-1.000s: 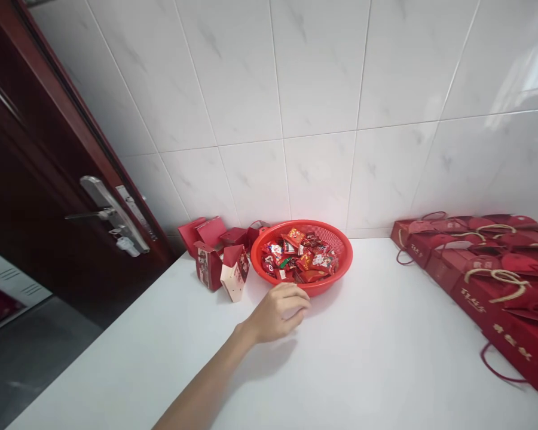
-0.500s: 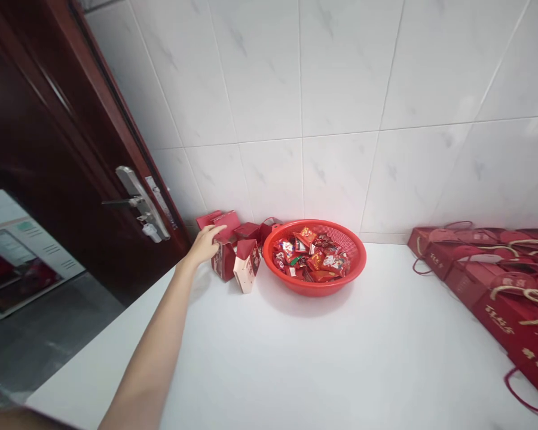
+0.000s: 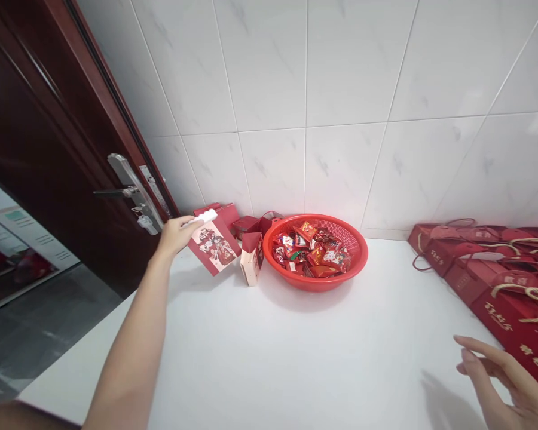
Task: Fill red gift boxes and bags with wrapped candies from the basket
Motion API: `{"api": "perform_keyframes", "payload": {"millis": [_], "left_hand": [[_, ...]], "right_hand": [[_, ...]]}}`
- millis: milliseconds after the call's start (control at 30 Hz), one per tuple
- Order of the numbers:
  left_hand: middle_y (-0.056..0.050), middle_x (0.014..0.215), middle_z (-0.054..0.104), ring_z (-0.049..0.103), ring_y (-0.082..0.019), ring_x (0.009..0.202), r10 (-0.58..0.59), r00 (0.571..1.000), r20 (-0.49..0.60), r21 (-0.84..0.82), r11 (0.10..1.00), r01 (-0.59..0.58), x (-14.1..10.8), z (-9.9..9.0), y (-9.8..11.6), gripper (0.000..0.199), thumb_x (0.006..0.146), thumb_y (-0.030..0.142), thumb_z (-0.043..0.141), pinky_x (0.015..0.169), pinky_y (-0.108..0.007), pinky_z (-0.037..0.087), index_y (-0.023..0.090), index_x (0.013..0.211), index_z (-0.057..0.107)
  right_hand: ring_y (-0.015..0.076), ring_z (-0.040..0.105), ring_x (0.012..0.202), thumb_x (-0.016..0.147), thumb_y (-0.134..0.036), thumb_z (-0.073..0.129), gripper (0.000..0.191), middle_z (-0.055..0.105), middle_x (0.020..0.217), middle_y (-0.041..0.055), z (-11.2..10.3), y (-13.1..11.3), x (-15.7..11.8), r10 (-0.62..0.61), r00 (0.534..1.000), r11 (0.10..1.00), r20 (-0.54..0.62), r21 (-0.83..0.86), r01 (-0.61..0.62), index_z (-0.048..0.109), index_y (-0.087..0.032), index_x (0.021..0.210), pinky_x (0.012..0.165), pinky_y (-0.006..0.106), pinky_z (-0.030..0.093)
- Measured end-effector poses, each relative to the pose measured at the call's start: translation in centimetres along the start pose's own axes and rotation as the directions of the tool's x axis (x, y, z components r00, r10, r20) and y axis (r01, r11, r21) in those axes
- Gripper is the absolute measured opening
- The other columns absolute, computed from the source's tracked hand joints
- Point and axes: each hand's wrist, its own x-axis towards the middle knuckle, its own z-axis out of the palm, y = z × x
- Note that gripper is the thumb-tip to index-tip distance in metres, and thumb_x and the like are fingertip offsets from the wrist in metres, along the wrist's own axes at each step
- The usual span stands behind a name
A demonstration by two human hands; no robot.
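Note:
At the left of the white table, my left hand pinches the top edge of a red box with printed figures and a white scalloped edge, held tilted. Just right of it stands a small red and cream box. More red boxes are against the wall behind. Beside them sits a red plastic basket with many red-wrapped sweets inside. My right hand hovers at the lower right, fingers apart and holding nothing.
Rows of red gift boxes with rope handles fill the right side of the white table. A tiled wall rises behind. At the left is a dark wooden door with a metal handle.
My left hand has taken hold of the printed box and drawn it left and toward me, turning its printed face into view. My right hand has come in at the lower right.

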Motion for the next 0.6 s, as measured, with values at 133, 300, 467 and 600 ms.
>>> {"api": "perform_keyframes", "payload": {"millis": [133, 300, 467, 600], "left_hand": [[0.006, 0.06, 0.055, 0.047, -0.008, 0.062, 0.101, 0.984, -0.145, -0.228, 0.965, -0.132, -1.7, -2.2, 4.2, 0.016, 0.068, 0.026, 0.068, 0.056, -0.017, 0.035, 0.01, 0.069, 0.067], [0.002, 0.06, 0.054, 0.046, -0.01, 0.059, 0.451, 0.89, 0.074, -0.306, 0.859, -0.41, -5.9, -0.2, 9.5, 0.024, 0.071, 0.03, 0.069, 0.054, -0.023, 0.035, 0.015, 0.056, 0.059], [-0.001, 0.065, 0.061, 0.054, -0.013, 0.059, 0.694, 0.589, 0.413, -0.404, 0.72, -0.565, -11.2, 6.2, 12.0, 0.031, 0.086, 0.034, 0.062, 0.059, -0.025, 0.043, 0.017, 0.061, 0.064], [-0.003, 0.07, 0.066, 0.059, -0.013, 0.066, 0.721, 0.405, 0.563, -0.48, 0.684, -0.55, -14.1, 9.9, 12.6, 0.03, 0.094, 0.031, 0.058, 0.067, -0.025, 0.047, 0.018, 0.072, 0.073]], "right_hand": [[0.0252, 0.07, 0.068, 0.085, -0.05, 0.061, 0.027, 0.069, 0.072, 0.0037, 0.8, -1.6, 0.7, -0.029, 0.993, 0.999, 0.113, 0.044, 0.024, 0.069, -0.028, 0.099, 0.043, 0.03, 0.05], [0.0199, 0.066, 0.061, 0.09, -0.048, 0.059, 0.025, 0.067, 0.071, 0.0029, 3.5, -4.9, 1.1, -0.156, 0.934, 0.966, 0.322, 0.246, 0.077, 0.068, -0.026, 0.097, 0.039, 0.025, 0.048], [0.0183, 0.066, 0.072, 0.095, -0.051, 0.054, 0.037, 0.07, 0.092, 0.0061, 5.9, -7.8, 1.0, -0.325, 0.756, 0.918, 0.568, 0.38, 0.11, 0.06, -0.025, 0.121, 0.061, 0.029, 0.057], [0.0185, 0.063, 0.083, 0.09, -0.056, 0.062, 0.07, 0.062, 0.126, 0.012, 7.6, -8.0, 0.8, -0.429, 0.603, 0.883, 0.672, 0.454, 0.121, 0.035, -0.029, 0.149, 0.074, 0.033, 0.057]]}}
